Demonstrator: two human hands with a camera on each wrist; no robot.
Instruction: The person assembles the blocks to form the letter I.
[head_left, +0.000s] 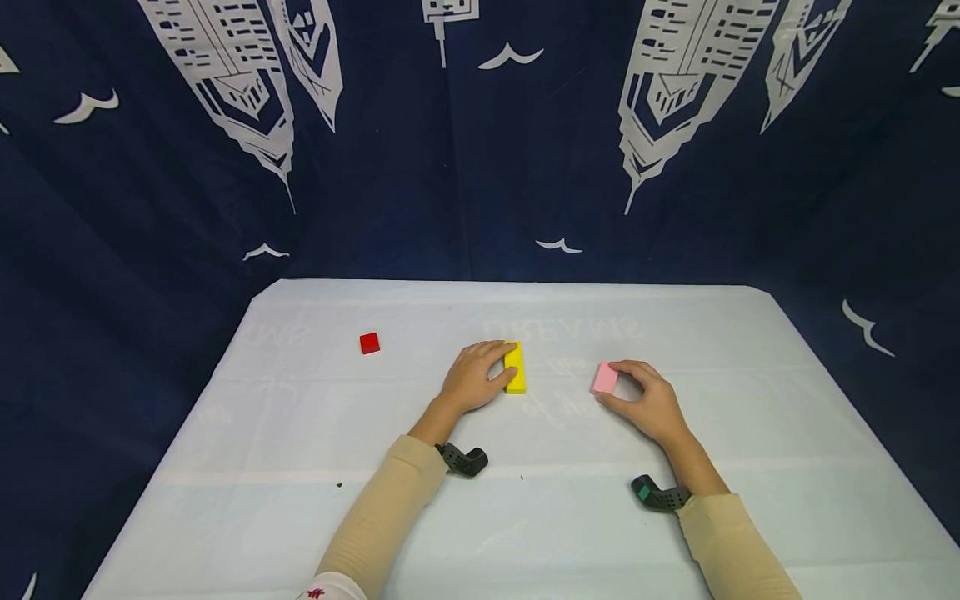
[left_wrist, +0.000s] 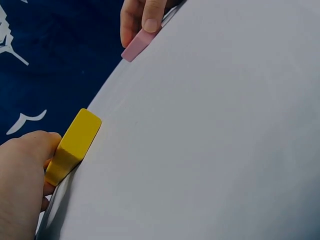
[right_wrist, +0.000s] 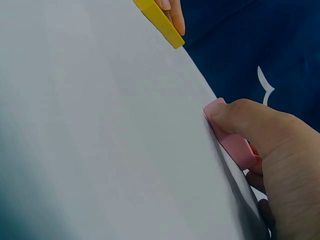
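My left hand [head_left: 477, 376] holds a long yellow block [head_left: 516, 367] between thumb and fingers near the middle of the table. In the left wrist view the yellow block [left_wrist: 76, 146] is tilted beside the thumb. To the right, my right hand [head_left: 647, 402] grips a shorter pink block [head_left: 604, 377] by its ends, thumb at the near end and fingers at the far one. The right wrist view shows the thumb pressed on the pink block [right_wrist: 234, 145]. A gap of bare cloth separates the two blocks. A small red block [head_left: 370, 342] lies farther left, apart from both hands.
A white cloth covers the table [head_left: 555, 517], with faint mirrored lettering showing. Behind and around it hangs a dark blue curtain [head_left: 465, 167] printed with white buildings and birds. A small dark speck [head_left: 339, 485] lies on the near left part of the table.
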